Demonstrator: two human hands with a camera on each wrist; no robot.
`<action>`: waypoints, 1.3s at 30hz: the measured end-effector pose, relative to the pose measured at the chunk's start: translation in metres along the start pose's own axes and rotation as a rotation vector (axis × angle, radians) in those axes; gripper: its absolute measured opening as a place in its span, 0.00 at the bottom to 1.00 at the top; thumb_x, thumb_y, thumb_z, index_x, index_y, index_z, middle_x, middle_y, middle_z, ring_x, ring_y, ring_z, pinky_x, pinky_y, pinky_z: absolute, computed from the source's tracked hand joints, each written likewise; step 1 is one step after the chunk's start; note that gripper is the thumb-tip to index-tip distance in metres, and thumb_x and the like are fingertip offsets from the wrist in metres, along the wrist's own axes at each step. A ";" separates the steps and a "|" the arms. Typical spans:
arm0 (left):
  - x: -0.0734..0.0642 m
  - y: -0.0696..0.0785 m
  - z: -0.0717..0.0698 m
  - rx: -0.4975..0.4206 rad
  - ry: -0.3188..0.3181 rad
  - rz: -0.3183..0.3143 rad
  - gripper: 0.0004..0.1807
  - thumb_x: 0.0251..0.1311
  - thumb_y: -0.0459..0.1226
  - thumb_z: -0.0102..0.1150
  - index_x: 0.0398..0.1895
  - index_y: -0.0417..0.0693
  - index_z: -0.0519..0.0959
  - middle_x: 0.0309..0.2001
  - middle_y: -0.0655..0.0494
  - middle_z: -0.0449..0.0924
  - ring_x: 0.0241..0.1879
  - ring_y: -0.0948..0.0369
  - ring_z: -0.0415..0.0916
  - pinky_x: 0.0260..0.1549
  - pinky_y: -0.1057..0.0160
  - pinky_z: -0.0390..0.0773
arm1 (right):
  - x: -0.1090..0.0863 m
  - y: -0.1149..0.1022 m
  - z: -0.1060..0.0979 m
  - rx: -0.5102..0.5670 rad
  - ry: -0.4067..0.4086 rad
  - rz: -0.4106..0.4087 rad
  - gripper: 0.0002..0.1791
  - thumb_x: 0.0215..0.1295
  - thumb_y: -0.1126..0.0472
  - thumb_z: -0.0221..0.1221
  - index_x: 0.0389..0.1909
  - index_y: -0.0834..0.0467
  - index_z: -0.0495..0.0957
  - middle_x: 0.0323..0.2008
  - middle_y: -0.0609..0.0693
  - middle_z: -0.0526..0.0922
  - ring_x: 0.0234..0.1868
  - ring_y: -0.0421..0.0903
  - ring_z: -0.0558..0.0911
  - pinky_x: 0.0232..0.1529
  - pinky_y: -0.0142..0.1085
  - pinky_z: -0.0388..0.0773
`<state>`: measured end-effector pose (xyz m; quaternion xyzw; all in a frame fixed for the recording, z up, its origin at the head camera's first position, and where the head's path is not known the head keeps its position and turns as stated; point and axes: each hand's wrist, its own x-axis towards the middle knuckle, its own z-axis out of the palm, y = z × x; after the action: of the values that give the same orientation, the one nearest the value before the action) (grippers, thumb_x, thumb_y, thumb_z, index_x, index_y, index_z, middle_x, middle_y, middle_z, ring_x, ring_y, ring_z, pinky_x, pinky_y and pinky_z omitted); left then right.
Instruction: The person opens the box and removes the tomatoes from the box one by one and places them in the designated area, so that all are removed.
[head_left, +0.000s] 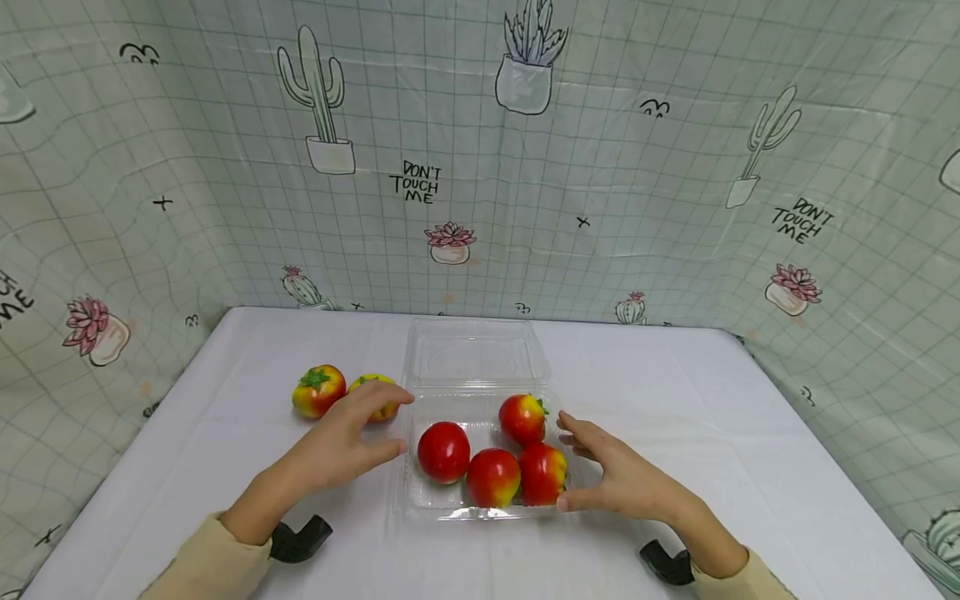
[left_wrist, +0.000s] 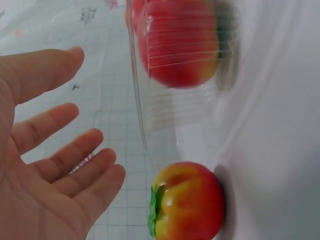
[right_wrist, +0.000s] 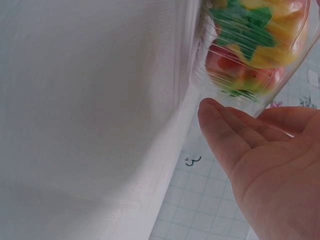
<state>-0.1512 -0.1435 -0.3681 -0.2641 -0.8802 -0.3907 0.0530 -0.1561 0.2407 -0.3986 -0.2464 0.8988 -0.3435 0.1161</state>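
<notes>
A clear plastic clamshell box [head_left: 472, 408] lies on the white table, its lid [head_left: 480, 354] folded back behind it. Several red-and-yellow tomatoes, including one at the left [head_left: 444, 452] and one at the back right [head_left: 522, 419], sit inside. My left hand [head_left: 337, 440] is beside the box's left wall, fingers spread and holding nothing. At the opposite side my right hand [head_left: 622, 473] has its fingertips right by the right wall, palm facing the box. Through the clear plastic, a tomato with a green calyx [right_wrist: 245, 30] shows in the right wrist view.
Two more tomatoes lie outside the box at the left: one farther out [head_left: 318, 392], the other [head_left: 375, 390] partly hidden behind my left hand. A patterned cloth [head_left: 480, 183] hangs behind and around the white table [head_left: 660, 383].
</notes>
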 end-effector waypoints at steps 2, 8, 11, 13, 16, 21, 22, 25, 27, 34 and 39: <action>-0.001 0.001 0.002 -0.009 -0.024 -0.006 0.26 0.54 0.36 0.69 0.57 0.51 0.74 0.55 0.57 0.72 0.54 0.53 0.72 0.55 0.51 0.74 | 0.000 0.000 0.000 0.001 -0.004 -0.003 0.59 0.48 0.40 0.70 0.74 0.59 0.49 0.70 0.55 0.59 0.64 0.54 0.70 0.61 0.48 0.69; 0.001 0.001 0.009 -0.025 -0.061 0.008 0.25 0.54 0.34 0.67 0.57 0.51 0.73 0.57 0.57 0.71 0.57 0.55 0.71 0.55 0.54 0.74 | 0.001 0.001 0.000 -0.004 0.003 0.008 0.59 0.48 0.40 0.70 0.74 0.59 0.49 0.70 0.55 0.60 0.63 0.55 0.71 0.60 0.49 0.69; 0.003 0.001 0.013 -0.005 -0.064 0.021 0.25 0.54 0.35 0.68 0.56 0.53 0.74 0.56 0.59 0.71 0.57 0.57 0.70 0.56 0.54 0.74 | 0.001 0.001 0.000 0.000 0.001 0.014 0.58 0.48 0.41 0.70 0.74 0.58 0.49 0.70 0.55 0.60 0.63 0.55 0.70 0.60 0.49 0.69; 0.004 0.002 0.016 0.011 -0.072 0.022 0.25 0.54 0.37 0.68 0.56 0.54 0.74 0.56 0.61 0.72 0.57 0.59 0.70 0.56 0.53 0.73 | 0.000 0.000 0.000 0.007 -0.001 0.016 0.58 0.49 0.41 0.70 0.74 0.58 0.49 0.70 0.55 0.60 0.63 0.55 0.70 0.60 0.49 0.69; 0.007 0.005 0.019 0.027 -0.086 0.022 0.25 0.53 0.39 0.69 0.56 0.55 0.74 0.55 0.63 0.72 0.57 0.61 0.70 0.56 0.54 0.73 | 0.000 0.000 0.000 0.014 -0.001 0.014 0.57 0.49 0.42 0.70 0.74 0.59 0.50 0.70 0.55 0.60 0.63 0.55 0.70 0.60 0.49 0.69; 0.011 0.010 0.023 0.039 -0.124 0.020 0.26 0.53 0.39 0.69 0.56 0.55 0.74 0.56 0.62 0.71 0.58 0.61 0.69 0.55 0.55 0.74 | 0.000 0.000 0.000 0.011 0.000 0.004 0.58 0.49 0.41 0.70 0.74 0.59 0.50 0.70 0.54 0.60 0.63 0.55 0.70 0.61 0.48 0.69; 0.012 0.011 0.023 0.040 -0.132 0.016 0.26 0.53 0.39 0.69 0.57 0.55 0.74 0.57 0.62 0.71 0.58 0.60 0.68 0.55 0.55 0.74 | 0.000 0.000 0.000 0.010 -0.001 0.003 0.58 0.49 0.41 0.70 0.74 0.59 0.50 0.70 0.54 0.60 0.63 0.55 0.70 0.61 0.48 0.69; 0.016 0.012 0.024 0.048 -0.149 0.019 0.27 0.53 0.38 0.69 0.58 0.55 0.73 0.58 0.61 0.70 0.59 0.59 0.68 0.56 0.53 0.74 | 0.001 0.001 -0.001 0.005 -0.001 0.000 0.58 0.48 0.41 0.70 0.74 0.59 0.50 0.70 0.54 0.60 0.63 0.54 0.70 0.61 0.48 0.69; 0.018 0.013 0.024 0.053 -0.165 0.027 0.28 0.53 0.38 0.69 0.58 0.55 0.73 0.58 0.61 0.70 0.60 0.58 0.67 0.57 0.51 0.72 | 0.001 0.001 -0.001 0.002 0.000 -0.005 0.58 0.48 0.41 0.70 0.74 0.59 0.50 0.70 0.54 0.60 0.63 0.54 0.70 0.61 0.48 0.69; 0.026 0.015 0.026 0.105 -0.263 0.018 0.29 0.52 0.40 0.70 0.60 0.50 0.74 0.58 0.57 0.71 0.60 0.55 0.67 0.59 0.49 0.70 | 0.001 0.001 -0.001 -0.008 0.005 -0.014 0.58 0.48 0.40 0.70 0.74 0.59 0.50 0.70 0.54 0.60 0.63 0.53 0.70 0.61 0.47 0.69; 0.031 0.016 0.027 0.121 -0.314 -0.002 0.30 0.52 0.40 0.70 0.61 0.53 0.73 0.59 0.58 0.71 0.59 0.57 0.67 0.58 0.51 0.71 | 0.000 0.002 0.000 -0.002 0.005 -0.016 0.59 0.48 0.40 0.70 0.74 0.59 0.50 0.70 0.55 0.60 0.63 0.53 0.70 0.61 0.47 0.69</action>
<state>-0.1662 -0.1026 -0.3665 -0.3174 -0.8999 -0.2908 -0.0699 -0.1569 0.2422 -0.3994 -0.2527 0.8974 -0.3441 0.1112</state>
